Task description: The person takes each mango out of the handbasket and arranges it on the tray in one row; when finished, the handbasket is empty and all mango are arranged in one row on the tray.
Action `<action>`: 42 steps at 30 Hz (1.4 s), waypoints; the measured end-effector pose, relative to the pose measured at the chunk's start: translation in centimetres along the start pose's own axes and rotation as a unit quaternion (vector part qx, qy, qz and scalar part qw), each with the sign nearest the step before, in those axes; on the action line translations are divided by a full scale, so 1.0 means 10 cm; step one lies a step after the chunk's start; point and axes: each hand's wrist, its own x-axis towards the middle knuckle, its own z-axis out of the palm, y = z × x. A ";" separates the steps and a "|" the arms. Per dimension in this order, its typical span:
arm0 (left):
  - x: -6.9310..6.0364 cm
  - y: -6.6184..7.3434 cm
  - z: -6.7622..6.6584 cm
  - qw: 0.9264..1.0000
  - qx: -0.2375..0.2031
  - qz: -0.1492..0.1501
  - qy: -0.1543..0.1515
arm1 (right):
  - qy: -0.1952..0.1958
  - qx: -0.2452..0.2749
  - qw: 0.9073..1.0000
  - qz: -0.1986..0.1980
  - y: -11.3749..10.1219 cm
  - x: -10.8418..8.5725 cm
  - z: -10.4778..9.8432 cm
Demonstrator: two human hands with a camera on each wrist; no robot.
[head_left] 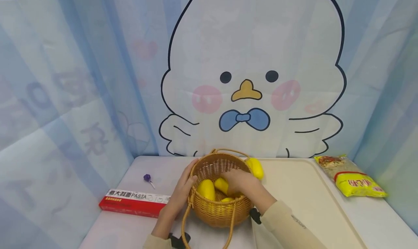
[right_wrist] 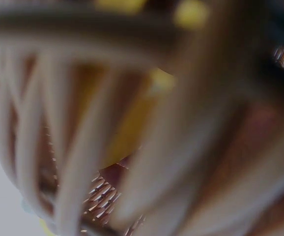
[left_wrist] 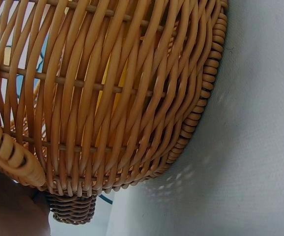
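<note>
A round wicker basket (head_left: 215, 211) stands tilted toward me on the table, with several smooth, oblong yellow fruits (head_left: 206, 190) inside. My left hand (head_left: 183, 191) grips its left rim, thumb over the edge. In the left wrist view the woven wall (left_wrist: 107, 98) fills most of the picture. Reaching over the right rim, my right hand (head_left: 243, 183) is down in the basket and holds a yellow fruit (head_left: 221, 185); its fingertips are partly hidden. Blurred wicker (right_wrist: 83, 147) covers the right wrist view, with yellow (right_wrist: 127, 132) showing through the gaps.
Another yellow fruit (head_left: 256, 168) lies behind the basket's right side, by a cream tray (head_left: 294, 191). To the left are a red and white pasta box (head_left: 134, 203) and a purple lollipop (head_left: 147, 178). A yellow food packet (head_left: 354, 180) lies at the far right; a printed curtain (head_left: 251, 53) hangs behind.
</note>
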 end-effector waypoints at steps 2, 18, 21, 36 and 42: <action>0.00 0.00 0.00 1.000 0.000 0.001 0.000 | -0.005 0.003 1.000 0.001 0.00 0.01 0.00; 0.00 -0.02 0.00 1.000 0.000 -0.003 -0.003 | 0.002 -0.008 1.000 -0.025 -0.01 0.04 0.00; 0.01 -0.02 0.00 1.000 0.000 -0.001 -0.003 | 0.008 -0.009 0.999 -0.029 -0.01 0.04 0.00; 0.00 -0.03 -0.02 1.000 -0.010 -0.011 -0.006 | 0.076 -0.020 0.995 -0.056 -0.01 0.07 -0.02; 0.00 -0.04 -0.01 1.000 -0.015 -0.014 -0.003 | 0.100 -0.015 0.993 -0.054 -0.01 0.06 -0.03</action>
